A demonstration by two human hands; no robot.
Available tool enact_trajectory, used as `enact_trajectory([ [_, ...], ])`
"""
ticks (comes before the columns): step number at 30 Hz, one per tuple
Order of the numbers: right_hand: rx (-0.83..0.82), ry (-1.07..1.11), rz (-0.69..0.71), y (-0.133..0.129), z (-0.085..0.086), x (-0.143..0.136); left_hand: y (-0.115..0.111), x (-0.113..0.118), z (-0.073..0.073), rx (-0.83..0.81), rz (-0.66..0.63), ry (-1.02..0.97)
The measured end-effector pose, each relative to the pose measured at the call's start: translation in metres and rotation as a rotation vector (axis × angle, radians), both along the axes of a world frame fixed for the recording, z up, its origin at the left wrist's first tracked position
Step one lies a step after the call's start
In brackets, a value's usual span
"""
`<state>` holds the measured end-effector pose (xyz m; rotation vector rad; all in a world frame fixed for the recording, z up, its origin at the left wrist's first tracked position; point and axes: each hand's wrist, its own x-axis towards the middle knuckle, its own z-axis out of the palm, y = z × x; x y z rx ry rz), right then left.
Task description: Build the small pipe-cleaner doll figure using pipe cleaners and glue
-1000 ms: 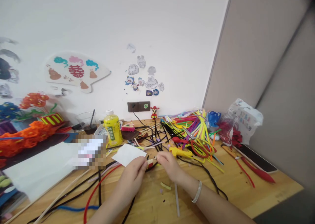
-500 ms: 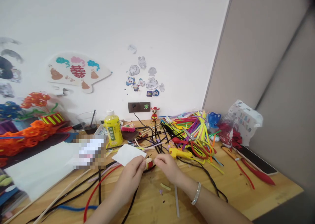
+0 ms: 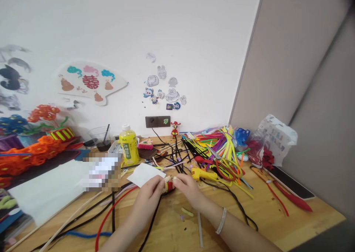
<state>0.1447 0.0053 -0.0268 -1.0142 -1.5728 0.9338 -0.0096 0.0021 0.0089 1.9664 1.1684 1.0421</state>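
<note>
Between my two hands, low in the middle of the head view, is a small red and cream figure (image 3: pixel 169 186). My left hand (image 3: pixel 150 193) pinches its left side with thumb and finger. The closed fingertips of my right hand (image 3: pixel 188 187) press at its upper right. Part of the figure is hidden by my fingers. A white paper (image 3: pixel 144 174) lies just behind my left hand. The yellow glue gun (image 3: pixel 204 174) rests beyond my right hand, and a clear stick (image 3: pixel 200 230) lies below that wrist.
A yellow bottle (image 3: pixel 129 147) stands at the back, near a cup of dark liquid (image 3: pixel 102 143). Colourful pipe cleaners (image 3: pixel 223 145) pile up at the back right. A small red-hatted figure (image 3: pixel 174 129) stands by the wall. Red-handled pliers (image 3: pixel 292 196) lie at the right.
The view has shifted slightly. The figure shows more red between my hands, and the fingertips of my right hand have moved a little closer over its top.
</note>
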Motion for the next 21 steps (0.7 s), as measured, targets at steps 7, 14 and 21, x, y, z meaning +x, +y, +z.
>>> enact_trajectory([
  [7, -0.171, 0.292, 0.016, -0.005, 0.001, -0.011, -0.004, 0.008, -0.006, -0.080, -0.019, -0.097],
  [14, -0.152, 0.260, -0.039, -0.008, 0.004, -0.012, -0.002, 0.009, -0.013, -0.069, -0.063, -0.082],
  [21, -0.049, 0.044, -0.013, -0.004, 0.008, -0.005, 0.000, 0.006, -0.010, -0.081, -0.051, -0.091],
])
